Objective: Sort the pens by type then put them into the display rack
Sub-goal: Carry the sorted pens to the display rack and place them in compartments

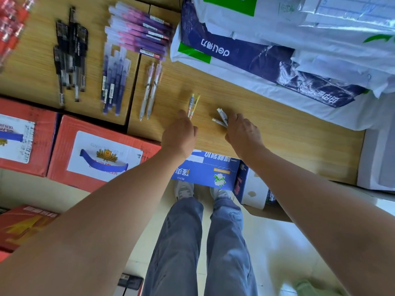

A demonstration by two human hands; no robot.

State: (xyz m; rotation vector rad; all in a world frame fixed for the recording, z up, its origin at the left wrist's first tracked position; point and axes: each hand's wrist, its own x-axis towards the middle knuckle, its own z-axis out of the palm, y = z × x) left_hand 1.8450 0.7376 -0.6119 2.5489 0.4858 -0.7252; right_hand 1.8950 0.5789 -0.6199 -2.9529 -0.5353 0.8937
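- The fingers of my left hand (179,135) are curled, and the thumb pinches the near ends of two yellow pens (194,103). The far ends point away from me, low over the table (288,133). I cannot tell if they touch it.
- My right hand (243,133) is curled round a few white pens (221,117). Only their tips poke out past the fingers.
- I think the step is sorting, where each kind of pen gets its own little pile.
- To do it well, I would lay the yellow pens down side by side, all pointing the same way. Then I would let go softly so they do not roll.
- I would give the white pens their own spot to the right of the yellow ones, with a gap so the kinds do not mix.
- Just to the left lie two clear pens (150,90). Past them are the dark blue pens (115,82), the pink and purple pens (139,28) and the black pens (70,56), each in its own bunch. At the far left corner are some red pens (12,24), all blurry.
- New piles should line up with those bunches.
- A big pack of paper (235,52) lies close on the right, so I would not push pens under it.
- I cannot see the display rack anywhere, so I think that part comes later.
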